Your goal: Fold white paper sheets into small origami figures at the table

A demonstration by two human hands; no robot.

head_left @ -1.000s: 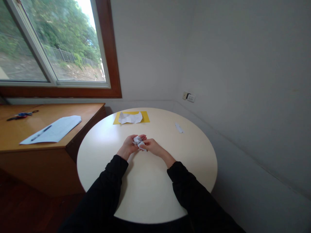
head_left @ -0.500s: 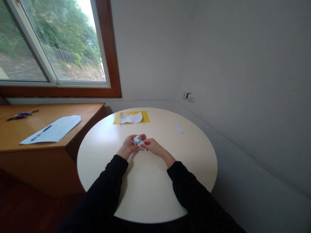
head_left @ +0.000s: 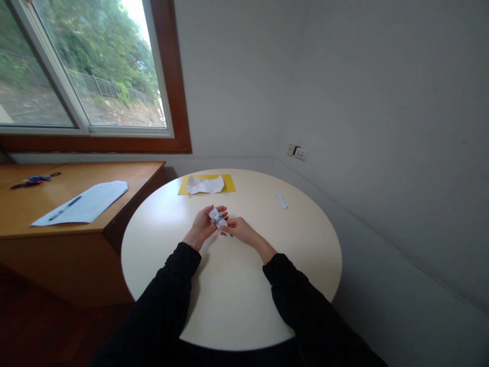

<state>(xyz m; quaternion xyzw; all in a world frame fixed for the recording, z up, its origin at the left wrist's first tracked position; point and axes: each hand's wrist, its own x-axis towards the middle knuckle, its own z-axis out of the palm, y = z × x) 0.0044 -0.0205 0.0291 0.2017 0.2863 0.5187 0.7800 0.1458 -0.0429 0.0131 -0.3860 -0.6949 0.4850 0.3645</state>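
A small piece of folded white paper is held between my two hands, above the round table's middle. My left hand cups it from the left, palm up, with the thumb against its upper edge. From the right, my right hand pinches its lower right part between thumb and fingers. The paper has several raised flaps; its exact shape is too small to make out. Parts of my left fingers are hidden behind the paper.
Toward the back of the round table, a creased white sheet rests on yellow paper. A white paper strip lies at right. On the wooden desk are white sheets, a pen and scissors.
The folded paper has turned slightly in my hands, and its flaps show at a different angle. My left hand has shifted a little up and left; the right hand has barely moved.
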